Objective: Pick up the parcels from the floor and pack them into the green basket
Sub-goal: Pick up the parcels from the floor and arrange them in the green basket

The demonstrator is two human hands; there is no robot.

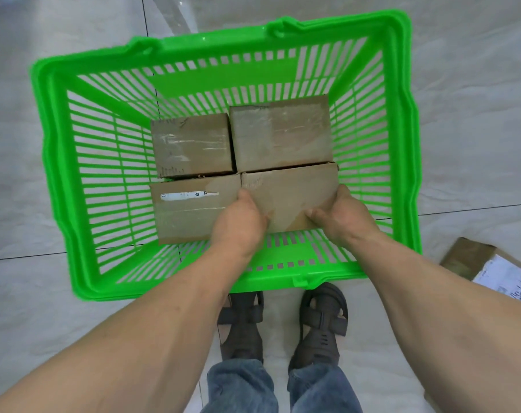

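While both hands (238, 216) (342, 216) grip it, parcel (289, 195) lies flat, long axis left-right.

Four parcels (193, 144) fill the green basket (59, 174) floor; open room seemingly only above them.

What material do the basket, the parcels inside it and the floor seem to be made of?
Basket: moulded plastic, glossy bright green, with slatted walls and shiny rims.
Parcels: brown corrugated cardboard, probably; matte, wrapped in clear shiny tape that reflects light.
Floor: polished tile, likely ceramic or stone, pale grey with veining, dark joint lines and reflections.
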